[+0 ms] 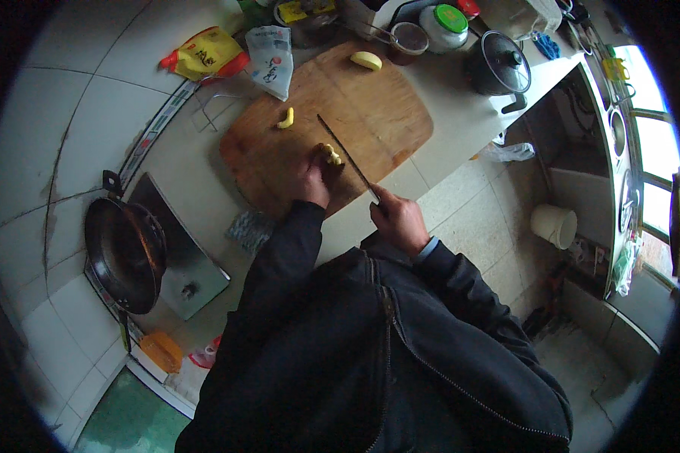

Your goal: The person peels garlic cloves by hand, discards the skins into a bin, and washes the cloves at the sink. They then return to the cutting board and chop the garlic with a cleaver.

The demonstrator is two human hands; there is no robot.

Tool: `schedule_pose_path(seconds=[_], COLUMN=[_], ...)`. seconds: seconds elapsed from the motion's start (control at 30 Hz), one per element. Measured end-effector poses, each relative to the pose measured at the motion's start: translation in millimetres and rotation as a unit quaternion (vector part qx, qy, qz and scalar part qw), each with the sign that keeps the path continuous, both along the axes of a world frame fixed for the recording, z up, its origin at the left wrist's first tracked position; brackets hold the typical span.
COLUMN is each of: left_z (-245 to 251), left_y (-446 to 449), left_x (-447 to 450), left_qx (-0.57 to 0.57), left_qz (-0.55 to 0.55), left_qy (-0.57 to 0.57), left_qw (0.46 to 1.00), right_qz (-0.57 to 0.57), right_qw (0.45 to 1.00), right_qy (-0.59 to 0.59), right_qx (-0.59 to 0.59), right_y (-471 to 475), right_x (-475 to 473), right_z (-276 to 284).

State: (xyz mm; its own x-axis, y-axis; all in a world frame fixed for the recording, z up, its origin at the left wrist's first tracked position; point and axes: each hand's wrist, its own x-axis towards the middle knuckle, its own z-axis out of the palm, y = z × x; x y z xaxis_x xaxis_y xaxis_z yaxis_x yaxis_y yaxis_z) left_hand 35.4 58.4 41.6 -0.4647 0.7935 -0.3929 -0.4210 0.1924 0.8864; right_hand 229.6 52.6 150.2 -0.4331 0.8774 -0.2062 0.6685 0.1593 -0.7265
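My right hand [399, 219] grips the handle of a kitchen knife [345, 154], seen edge-on, its blade angled up and left over a wooden cutting board [385, 113]. To the left of the blade, my left hand [316, 180] holds a knobbly pale-yellow piece, apparently ginger [332, 154], close to the board's near edge. The fingers are in shadow and partly hidden. Another small yellow piece [286, 118] rests on the board farther left. At the far side lies a larger pale-yellow chunk [366, 60], perhaps peeled potato.
Behind the board stand a yellow-red pouch [207, 54], a white bag [271, 59], a cup of brown liquid [409, 41] and a green-lidded jar [445, 27]. A lidded black pot [497, 63] sits near the counter's right edge. On the left, a black wok [122, 255] stands over a cooktop [195, 286].
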Motion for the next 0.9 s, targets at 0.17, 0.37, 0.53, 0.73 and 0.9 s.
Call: schedule_pose_path(seconds=[0.17, 0.37, 0.53, 0.73, 0.9], left_z=[-4.3, -23.6, -10.5, -26.8, -46.3], left_y=[-9.5, -11.2, -17.1, -16.1, -23.3], left_x=[-4.7, -9.7, -19.7, -21.3, -28.1], left_qx=[0.065, 0.049, 0.094, 0.115, 0.063], left_qz=[-0.139, -0.11, -0.158, -0.152, -0.145], left_qy=[0.553, 0.265, 0.578, 0.596, 0.648], left_qw=[0.819, 0.957, 0.795, 0.78, 0.745], right_qz=[0.003, 0.023, 0.001, 0.04, 0.042], right_qw=[1.0, 0.999, 0.996, 0.992, 0.994], right_qy=[-0.008, -0.027, -0.047, -0.104, -0.082], right_qx=[0.011, 0.013, 0.079, 0.065, 0.067], right_y=[0.7, 3.7, 10.7, 9.8, 6.4], right_x=[0.4, -4.0, -9.0, -16.3, -21.5], right_z=[1.0, 3.5, 4.3, 2.4, 2.9])
